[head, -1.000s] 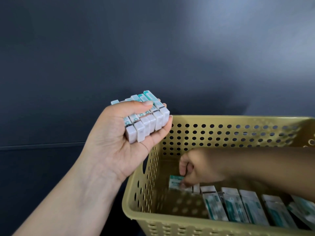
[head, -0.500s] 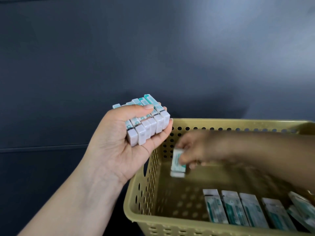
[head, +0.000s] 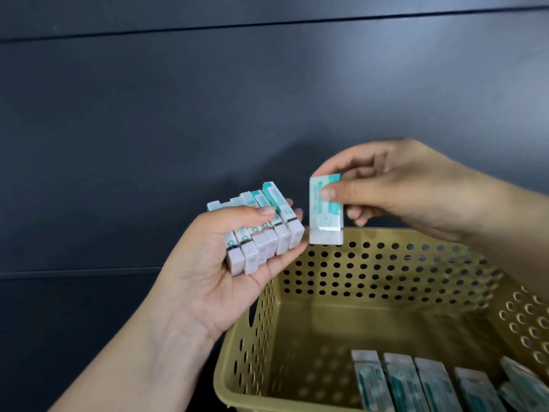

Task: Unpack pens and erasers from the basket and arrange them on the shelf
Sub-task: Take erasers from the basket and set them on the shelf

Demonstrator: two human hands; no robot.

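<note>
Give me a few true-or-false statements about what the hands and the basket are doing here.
1. The left hand holds a row of erasers. True.
2. The right hand is empty. False: it pinches a single eraser.
3. The single eraser lies on the basket floor. False: it hangs upright in the air above the basket rim, beside the row.
4. The basket is perforated and tan. True.
5. The basket is empty. False: packets lie along its near side.
</note>
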